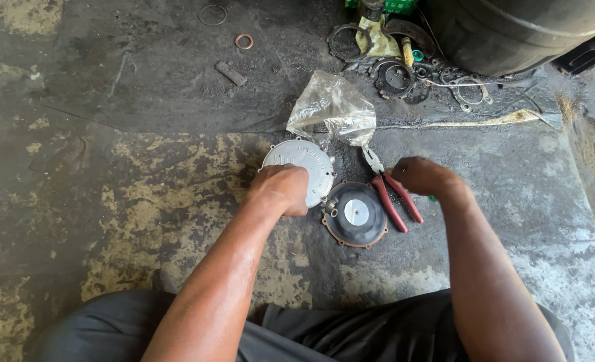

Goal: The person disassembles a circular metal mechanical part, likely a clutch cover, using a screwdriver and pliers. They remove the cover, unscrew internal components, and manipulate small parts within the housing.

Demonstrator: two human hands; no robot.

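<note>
My left hand (281,189) rests closed on the lower edge of a round silver metal cover (301,164) lying on the oily concrete floor. Beside it to the right lies a round black rubber diaphragm (355,214) with a shiny metal disc at its middle and a brown rim. My right hand (421,175) is closed over the head end of red-handled pliers (394,200), whose handles point down toward me next to the diaphragm. A bit of green shows under that hand. What the fingertips grip is hidden.
A crumpled clear plastic bag (332,107) lies just behind the cover. Metal rings, gaskets and wire (394,77) are scattered at the back beside a large black drum (512,30). A copper washer (244,41) and a small metal bar (230,73) lie at the back left.
</note>
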